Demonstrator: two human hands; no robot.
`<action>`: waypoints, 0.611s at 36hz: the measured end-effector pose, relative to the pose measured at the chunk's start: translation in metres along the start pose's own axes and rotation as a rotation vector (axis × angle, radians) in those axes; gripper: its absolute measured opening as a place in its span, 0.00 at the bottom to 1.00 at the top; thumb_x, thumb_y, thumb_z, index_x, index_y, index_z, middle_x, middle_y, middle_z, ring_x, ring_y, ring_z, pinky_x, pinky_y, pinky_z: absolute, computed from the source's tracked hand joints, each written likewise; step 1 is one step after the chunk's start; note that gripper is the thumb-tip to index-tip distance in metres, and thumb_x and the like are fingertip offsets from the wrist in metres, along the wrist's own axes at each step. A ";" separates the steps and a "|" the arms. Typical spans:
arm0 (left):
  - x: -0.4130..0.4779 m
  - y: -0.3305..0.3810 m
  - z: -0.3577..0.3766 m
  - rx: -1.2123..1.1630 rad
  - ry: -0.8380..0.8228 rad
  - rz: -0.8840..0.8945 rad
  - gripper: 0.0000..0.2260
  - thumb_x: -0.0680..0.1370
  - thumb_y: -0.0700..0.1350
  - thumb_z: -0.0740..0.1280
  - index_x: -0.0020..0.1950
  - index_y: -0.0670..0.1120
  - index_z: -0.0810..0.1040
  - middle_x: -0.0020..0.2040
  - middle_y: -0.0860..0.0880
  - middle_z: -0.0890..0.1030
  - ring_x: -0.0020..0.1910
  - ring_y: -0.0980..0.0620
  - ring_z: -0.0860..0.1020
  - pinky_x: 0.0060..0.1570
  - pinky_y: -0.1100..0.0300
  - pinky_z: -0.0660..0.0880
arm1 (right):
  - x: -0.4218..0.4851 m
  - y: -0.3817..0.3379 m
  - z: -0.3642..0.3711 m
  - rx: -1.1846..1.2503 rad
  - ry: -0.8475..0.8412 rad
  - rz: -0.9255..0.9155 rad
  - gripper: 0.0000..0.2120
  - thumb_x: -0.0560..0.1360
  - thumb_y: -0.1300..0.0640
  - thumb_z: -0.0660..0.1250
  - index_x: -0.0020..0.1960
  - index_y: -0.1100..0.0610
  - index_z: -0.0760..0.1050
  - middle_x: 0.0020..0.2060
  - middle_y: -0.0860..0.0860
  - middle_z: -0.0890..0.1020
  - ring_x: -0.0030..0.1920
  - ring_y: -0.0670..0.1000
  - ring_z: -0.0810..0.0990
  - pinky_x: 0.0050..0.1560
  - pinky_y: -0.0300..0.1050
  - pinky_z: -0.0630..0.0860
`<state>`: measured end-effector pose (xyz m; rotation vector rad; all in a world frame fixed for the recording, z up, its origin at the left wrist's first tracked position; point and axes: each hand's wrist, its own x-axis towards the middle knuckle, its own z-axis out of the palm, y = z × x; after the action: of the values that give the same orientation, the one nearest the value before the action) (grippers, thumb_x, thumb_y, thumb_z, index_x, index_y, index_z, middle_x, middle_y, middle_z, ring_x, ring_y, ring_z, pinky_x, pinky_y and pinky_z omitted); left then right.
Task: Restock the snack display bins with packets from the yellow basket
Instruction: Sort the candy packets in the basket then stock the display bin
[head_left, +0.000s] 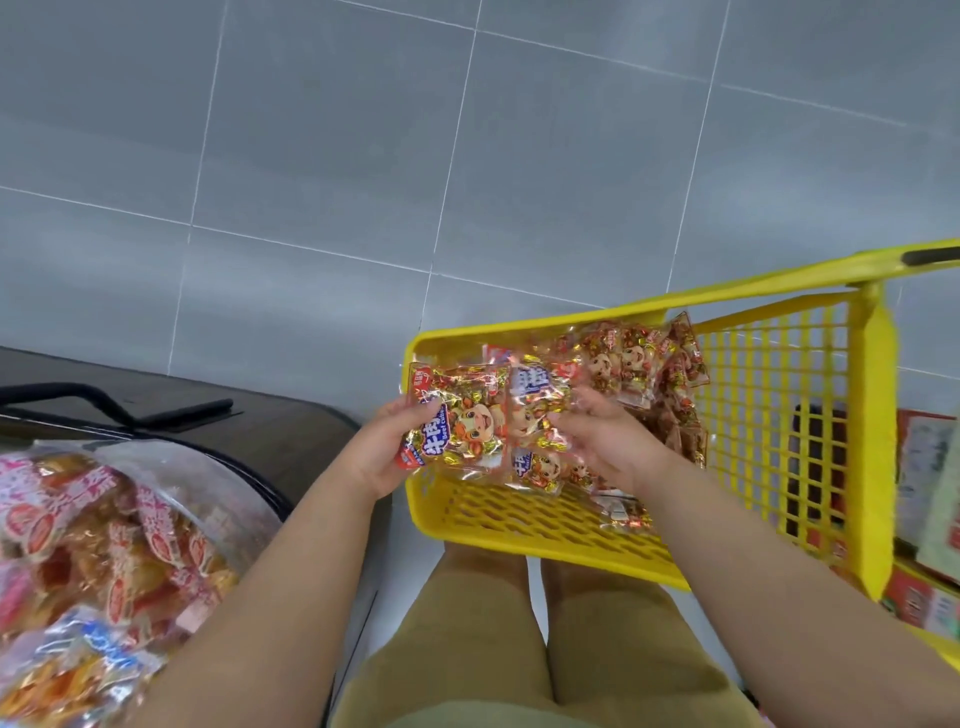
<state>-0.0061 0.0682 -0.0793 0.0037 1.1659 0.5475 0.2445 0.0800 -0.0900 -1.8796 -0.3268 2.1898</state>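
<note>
Head view: your left hand (387, 451) is clamped on the left edge of a stack of candy packets (470, 421), thumb on top. Your right hand (602, 441) grips the stack's right side, fingers curled over it. The stack sits above the yellow basket (519, 525); more packets (644, 364) lie beyond your right hand. A display bin (104, 545) lies left of your left forearm.

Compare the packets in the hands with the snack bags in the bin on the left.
The held packets show a cartoon face amid gold and red wrapped sweets; the bin bags carry pink-and-white print over brownish pieces. The former are gripped above the yellow basket; the latter lie heaped. Both are clear plastic.
</note>
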 end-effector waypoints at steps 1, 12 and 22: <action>0.001 -0.002 0.003 -0.026 0.010 0.002 0.24 0.73 0.42 0.64 0.69 0.37 0.70 0.55 0.39 0.81 0.49 0.43 0.82 0.53 0.49 0.78 | 0.002 0.000 0.006 -0.019 -0.042 0.002 0.39 0.73 0.61 0.70 0.77 0.52 0.52 0.74 0.53 0.60 0.65 0.52 0.70 0.62 0.50 0.73; 0.007 0.002 0.014 0.051 -0.024 -0.028 0.23 0.71 0.40 0.66 0.67 0.45 0.71 0.58 0.39 0.80 0.54 0.40 0.80 0.54 0.46 0.78 | 0.009 -0.005 0.041 0.075 -0.235 0.050 0.15 0.78 0.67 0.59 0.62 0.55 0.72 0.42 0.52 0.81 0.43 0.51 0.79 0.45 0.49 0.78; 0.007 0.004 -0.007 0.224 0.167 0.058 0.20 0.74 0.41 0.69 0.65 0.43 0.73 0.51 0.44 0.84 0.46 0.46 0.84 0.42 0.52 0.81 | 0.059 -0.007 -0.011 -0.358 0.697 -0.146 0.21 0.74 0.59 0.67 0.65 0.59 0.68 0.58 0.58 0.76 0.42 0.51 0.78 0.42 0.41 0.73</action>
<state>-0.0118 0.0728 -0.0869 0.1878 1.3887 0.4722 0.2468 0.1055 -0.1451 -2.5566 -0.7113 1.3210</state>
